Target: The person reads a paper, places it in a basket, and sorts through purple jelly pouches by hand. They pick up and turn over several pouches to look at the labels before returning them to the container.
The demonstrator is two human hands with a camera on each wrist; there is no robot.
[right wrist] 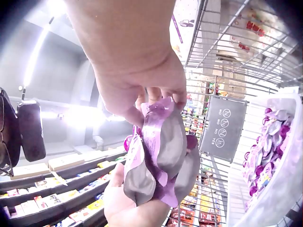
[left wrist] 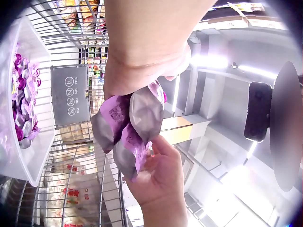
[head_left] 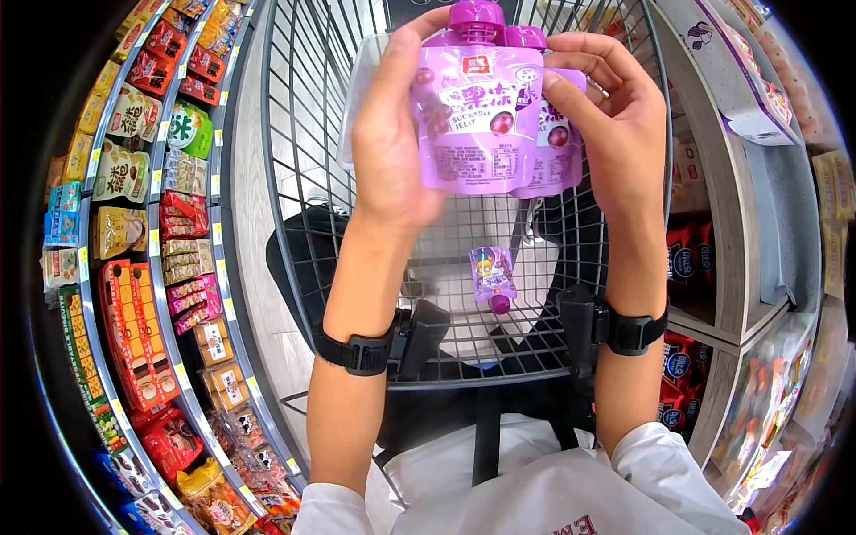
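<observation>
Shelving (head_left: 219,223), 9 o'clock, multi-tier, stocked w/ packaged snacks (head_left: 129,169). Shelf unit (head_left: 744,209), 3 o'clock, wood-look panels, red pkgs inside. Cart (head_left: 428,385), ctr, grey wire, black handle-side parts nr the person. Bin (left wrist: 40,146), white, in cart, 9 o'clock in L wrist view, holding a heap of purple pouches (left wrist: 26,94). Sign (left wrist: 70,97), dk grey, Y/N icons, fixed to wire, approx. 10 o'clock same view. L hand (head_left: 392,134), 12 o'clock above cart: grip closed round L edge of the jelly pouches. R hand (head_left: 615,116), 1 o'clock: grip pinching their R side, thumb in front. Jelly pouches (head_left: 477,125), qty 3 per wrist views, purple w/ grey backs, at 12 o'clock, held upright betw. both hands, overlapping, lettered "SUCKABLE JELLY". Loose pouch (head_left: 492,272), qty 1, purple, 6 o'clock from the held ones, well apart, cap pointing to 6; support beneath can't tell. Wrist straps (head_left: 357,354), black, 1 per arm. Cap (head_left: 476,20), purple, ribbed, atop front pouch.
</observation>
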